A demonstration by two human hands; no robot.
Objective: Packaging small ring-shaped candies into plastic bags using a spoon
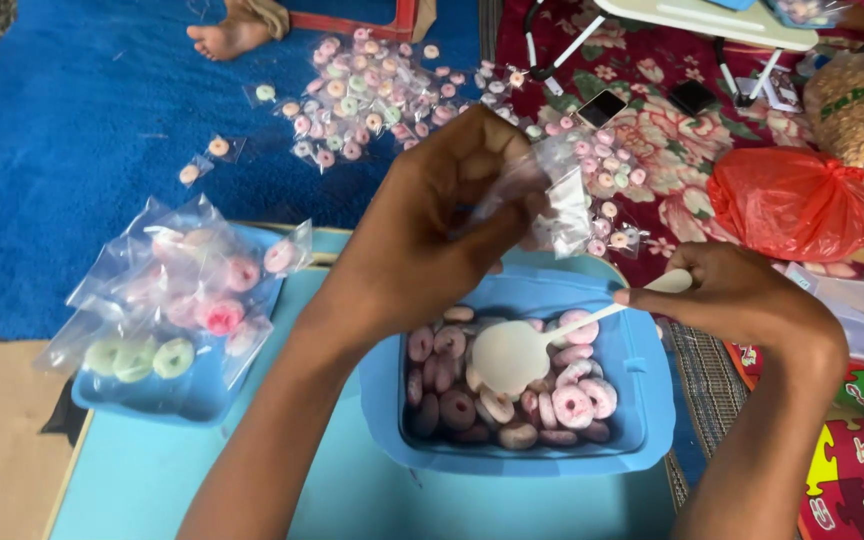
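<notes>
Even, bright indoor light, soft shadows, slight motion blur — mild glare on plastic.

In my left hand (432,235) I pinch a small clear plastic bag (557,205); it is crumpled and hangs above the blue tub (642,400). My right hand (737,295) holds a white plastic spoon (527,350) by its handle, with the bowl lying over the ring candies (572,405). The candies are pink, white and dark red, and they fill the bottom of the tub.
</notes>
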